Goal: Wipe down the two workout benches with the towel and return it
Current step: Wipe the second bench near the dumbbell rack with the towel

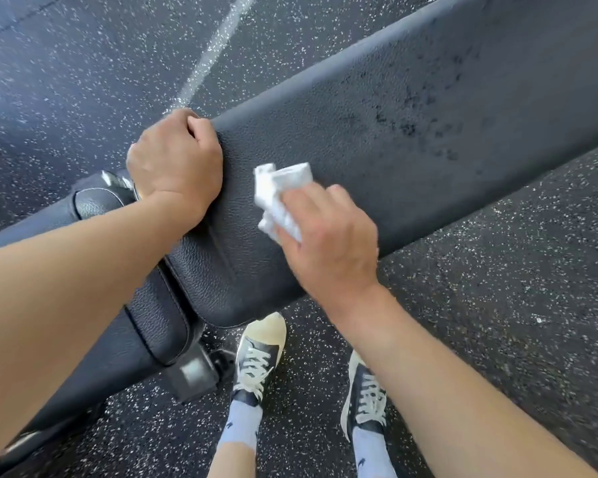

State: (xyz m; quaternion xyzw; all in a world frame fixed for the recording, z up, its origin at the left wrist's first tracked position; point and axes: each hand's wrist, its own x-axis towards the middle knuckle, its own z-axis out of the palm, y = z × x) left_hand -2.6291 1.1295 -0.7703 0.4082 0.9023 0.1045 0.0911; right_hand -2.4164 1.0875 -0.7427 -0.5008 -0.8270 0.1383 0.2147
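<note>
1. On the bench [377,108] pad, the right hand [328,243] presses the crumpled white towel [280,198], clutching it; a loose hold could let it slide out.
2. The left hand [175,163] clamps the pad's far edge; dark damp specks farther along may get missed.

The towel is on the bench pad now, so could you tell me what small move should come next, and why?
Probably sweep the towel under the right hand up the bench pad toward the dark wet speckles, which look unwiped.
</note>
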